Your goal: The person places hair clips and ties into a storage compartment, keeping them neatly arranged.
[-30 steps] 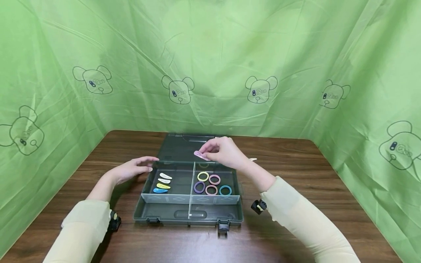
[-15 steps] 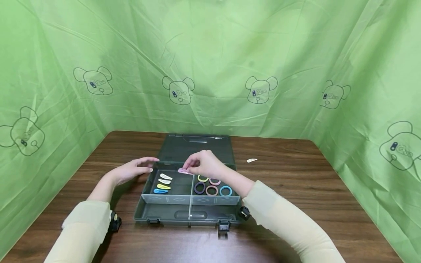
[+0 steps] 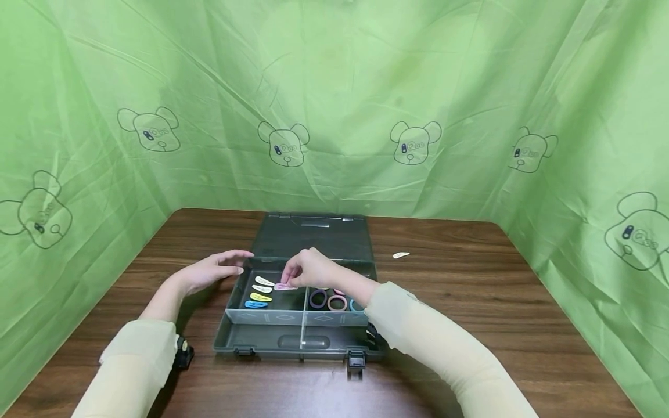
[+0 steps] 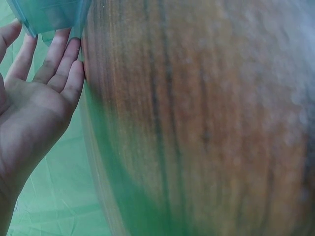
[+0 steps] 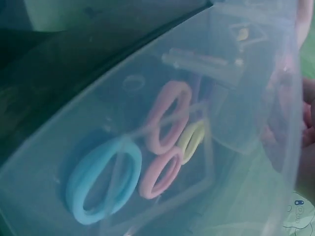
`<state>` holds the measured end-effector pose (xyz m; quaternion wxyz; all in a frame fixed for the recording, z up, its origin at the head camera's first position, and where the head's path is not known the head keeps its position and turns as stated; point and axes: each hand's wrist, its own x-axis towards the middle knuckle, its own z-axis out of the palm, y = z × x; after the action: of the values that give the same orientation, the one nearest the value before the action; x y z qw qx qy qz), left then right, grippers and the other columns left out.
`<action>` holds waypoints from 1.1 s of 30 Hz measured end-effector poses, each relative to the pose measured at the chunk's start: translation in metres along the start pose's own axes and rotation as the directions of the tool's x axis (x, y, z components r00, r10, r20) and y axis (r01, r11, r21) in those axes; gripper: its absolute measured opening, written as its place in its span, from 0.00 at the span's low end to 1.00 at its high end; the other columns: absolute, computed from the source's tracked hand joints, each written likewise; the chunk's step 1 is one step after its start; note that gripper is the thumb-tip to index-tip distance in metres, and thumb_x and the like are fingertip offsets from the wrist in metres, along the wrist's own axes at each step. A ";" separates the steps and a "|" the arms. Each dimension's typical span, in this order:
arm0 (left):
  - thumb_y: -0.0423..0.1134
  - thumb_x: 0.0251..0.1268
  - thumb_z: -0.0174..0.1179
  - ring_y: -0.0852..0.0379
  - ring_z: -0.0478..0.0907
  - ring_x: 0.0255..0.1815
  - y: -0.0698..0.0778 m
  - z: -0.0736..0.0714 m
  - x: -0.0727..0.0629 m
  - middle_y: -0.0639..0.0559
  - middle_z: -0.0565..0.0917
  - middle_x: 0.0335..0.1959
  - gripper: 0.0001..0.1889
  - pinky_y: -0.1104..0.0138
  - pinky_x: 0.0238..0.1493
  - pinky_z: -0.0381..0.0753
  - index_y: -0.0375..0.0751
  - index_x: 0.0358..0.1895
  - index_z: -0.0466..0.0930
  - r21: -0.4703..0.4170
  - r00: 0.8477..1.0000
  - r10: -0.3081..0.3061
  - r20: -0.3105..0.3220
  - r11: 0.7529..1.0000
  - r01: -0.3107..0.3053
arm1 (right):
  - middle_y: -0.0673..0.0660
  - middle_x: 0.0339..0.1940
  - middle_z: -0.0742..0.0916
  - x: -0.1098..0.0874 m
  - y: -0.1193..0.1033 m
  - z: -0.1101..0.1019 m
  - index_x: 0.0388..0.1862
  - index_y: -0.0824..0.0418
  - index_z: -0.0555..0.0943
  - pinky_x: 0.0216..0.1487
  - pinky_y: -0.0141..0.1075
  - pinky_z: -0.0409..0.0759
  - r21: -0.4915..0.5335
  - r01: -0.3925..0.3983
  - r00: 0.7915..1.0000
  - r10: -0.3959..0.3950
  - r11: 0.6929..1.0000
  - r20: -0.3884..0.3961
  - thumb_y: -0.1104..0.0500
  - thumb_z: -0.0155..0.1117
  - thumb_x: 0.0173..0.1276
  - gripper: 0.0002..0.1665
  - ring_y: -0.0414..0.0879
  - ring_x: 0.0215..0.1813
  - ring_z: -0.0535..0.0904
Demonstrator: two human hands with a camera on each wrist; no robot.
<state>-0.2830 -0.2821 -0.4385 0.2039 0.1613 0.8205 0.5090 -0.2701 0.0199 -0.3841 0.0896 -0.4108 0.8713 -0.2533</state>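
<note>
My right hand [image 3: 312, 268] pinches a pink snap hair clip [image 3: 282, 287] low over the back left compartment of a dark see-through divided box [image 3: 251, 335]. Left of that clip lie two white hair clips [image 3: 263, 281], a yellow hair clip [image 3: 261, 296] and a blue hair clip [image 3: 255, 304] in a column. My left hand [image 3: 211, 270] is at the box's back left corner, its fingertips at the wall. In the left wrist view its fingers [image 4: 69, 73] are extended. Hair ties fill part of the back right compartment, including a purple hair tie [image 3: 311, 299] and a blue hair tie [image 5: 78, 196].
One white hair clip [image 3: 400, 255] lies on the wooden table [image 3: 460, 278] right of the box. The box lid [image 3: 313, 238] lies folded back behind it. A clear divider [image 3: 261, 317] crosses the box. Green cloth [image 3: 345, 75] surrounds the table.
My right hand has moved left and down with the pink hair clip, from over the lid into the left compartment beside the white clips. My left hand has stayed at the corner.
</note>
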 end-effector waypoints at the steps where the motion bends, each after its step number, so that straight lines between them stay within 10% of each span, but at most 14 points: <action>1: 0.42 0.68 0.56 0.49 0.65 0.64 0.000 0.000 0.000 0.40 0.69 0.65 0.27 0.61 0.62 0.62 0.45 0.68 0.64 0.000 1.000 0.001 0.000 1.000 -0.001 | 0.41 0.25 0.86 0.002 0.001 0.000 0.30 0.52 0.86 0.35 0.22 0.74 -0.004 0.009 1.000 -0.009 1.000 0.020 0.62 0.68 0.58 0.04 0.28 0.29 0.78; 19: 0.43 0.68 0.56 0.47 0.63 0.66 0.000 0.000 0.000 0.40 0.66 0.67 0.26 0.61 0.63 0.62 0.46 0.68 0.64 -0.001 1.000 0.006 0.002 1.000 -0.006 | 0.40 0.27 0.87 0.020 0.004 0.016 0.31 0.49 0.86 0.36 0.22 0.73 -0.163 0.090 0.964 -0.044 0.983 0.263 0.62 0.68 0.56 0.07 0.25 0.31 0.78; 33: 0.45 0.68 0.56 0.45 0.61 0.67 -0.001 0.000 0.000 0.41 0.66 0.67 0.26 0.52 0.66 0.57 0.49 0.68 0.65 -0.014 1.000 -0.005 0.003 1.000 0.005 | 0.30 0.16 0.81 0.023 0.001 0.025 0.22 0.40 0.82 0.32 0.31 0.72 -0.394 0.032 0.971 0.066 0.919 0.232 0.55 0.69 0.54 0.08 0.28 0.28 0.75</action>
<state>-0.2829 -0.2825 -0.4396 0.2077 0.1587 0.8169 0.5141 -0.2761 -0.0061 -0.4051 0.1120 -0.4402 0.8907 -0.0201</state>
